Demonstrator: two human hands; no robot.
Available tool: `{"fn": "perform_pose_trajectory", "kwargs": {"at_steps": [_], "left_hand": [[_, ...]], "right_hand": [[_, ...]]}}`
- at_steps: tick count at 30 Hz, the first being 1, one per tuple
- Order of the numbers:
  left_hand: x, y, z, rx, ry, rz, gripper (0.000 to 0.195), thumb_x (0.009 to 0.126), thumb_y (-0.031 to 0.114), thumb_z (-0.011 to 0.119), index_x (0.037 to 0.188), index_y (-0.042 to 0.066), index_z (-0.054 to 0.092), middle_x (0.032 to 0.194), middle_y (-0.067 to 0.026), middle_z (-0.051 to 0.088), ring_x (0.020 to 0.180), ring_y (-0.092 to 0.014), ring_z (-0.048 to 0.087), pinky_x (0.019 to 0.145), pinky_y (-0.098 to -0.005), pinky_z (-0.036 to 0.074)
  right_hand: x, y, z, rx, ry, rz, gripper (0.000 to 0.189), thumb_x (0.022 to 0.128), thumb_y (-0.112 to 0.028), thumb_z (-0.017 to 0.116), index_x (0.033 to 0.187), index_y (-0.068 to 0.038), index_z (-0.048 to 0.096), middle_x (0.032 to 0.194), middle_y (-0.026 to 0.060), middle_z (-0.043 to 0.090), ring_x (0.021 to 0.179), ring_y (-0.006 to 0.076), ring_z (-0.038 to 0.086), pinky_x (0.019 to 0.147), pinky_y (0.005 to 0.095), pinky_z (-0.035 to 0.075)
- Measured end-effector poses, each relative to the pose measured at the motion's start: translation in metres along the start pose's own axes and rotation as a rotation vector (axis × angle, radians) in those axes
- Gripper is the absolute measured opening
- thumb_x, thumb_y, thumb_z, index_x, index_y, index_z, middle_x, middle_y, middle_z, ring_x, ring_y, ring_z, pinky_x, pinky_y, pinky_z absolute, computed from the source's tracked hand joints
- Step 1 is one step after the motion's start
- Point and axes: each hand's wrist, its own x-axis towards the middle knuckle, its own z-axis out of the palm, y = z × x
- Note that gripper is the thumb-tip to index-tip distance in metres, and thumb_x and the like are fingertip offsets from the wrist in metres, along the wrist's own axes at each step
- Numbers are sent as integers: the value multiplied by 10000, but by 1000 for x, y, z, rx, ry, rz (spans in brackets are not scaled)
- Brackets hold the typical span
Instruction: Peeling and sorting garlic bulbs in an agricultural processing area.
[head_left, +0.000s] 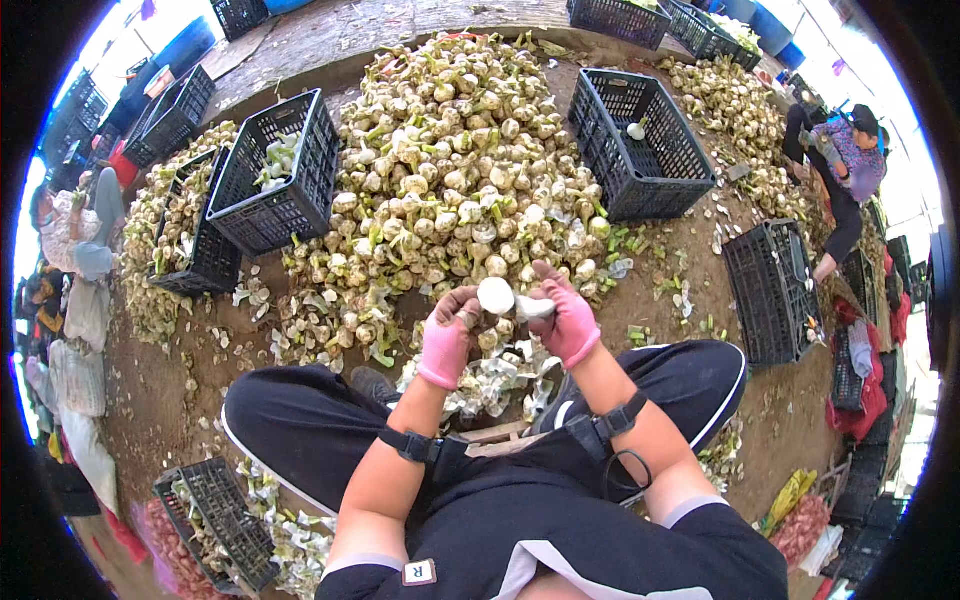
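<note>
My left hand (448, 330), in a pink glove with soiled fingers, grips a smooth white garlic bulb (496, 295) by its left side. Close to the bulb's right side, my right hand (564, 319), gloved the same way, pinches a pale curved piece (534, 307); whether it is peeled skin or the bulb's stalk I cannot tell. Both hands are raised above a litter of white garlic skins (491, 382) between my legs. Just beyond them rises a large heap of unpeeled garlic bulbs (450, 165) with green stalk stubs.
A black plastic crate (277, 217) with some peeled garlic stands left of the heap. To its right, another crate (660, 191) holds one white bulb. A further crate (772, 300) stands farther right. Seated people (855, 157) work at both sides. Cut green stalks (634, 240) litter the ground.
</note>
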Motion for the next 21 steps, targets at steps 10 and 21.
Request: {"fn": "perform_pose_trajectory", "kwargs": {"at_steps": [10, 21], "left_hand": [[-1, 3, -11, 345, 83, -137, 167, 900, 77, 577, 1060, 44, 610, 931, -22, 632, 785, -91, 598, 695, -218, 505], [82, -34, -70, 1114, -191, -166, 318, 817, -28, 571, 1110, 84, 619, 1049, -71, 665, 934, -175, 637, 850, -261, 488]], "right_hand": [[-6, 10, 8, -879, -324, -49, 722, 815, -241, 710, 1418, -130, 329, 1279, 99, 516, 1005, 154, 587, 815, 266, 492], [23, -17, -20, 7, 192, -107, 200, 900, -242, 546, 991, -67, 581, 763, 96, 612, 507, 190, 614, 394, 256, 469]]}}
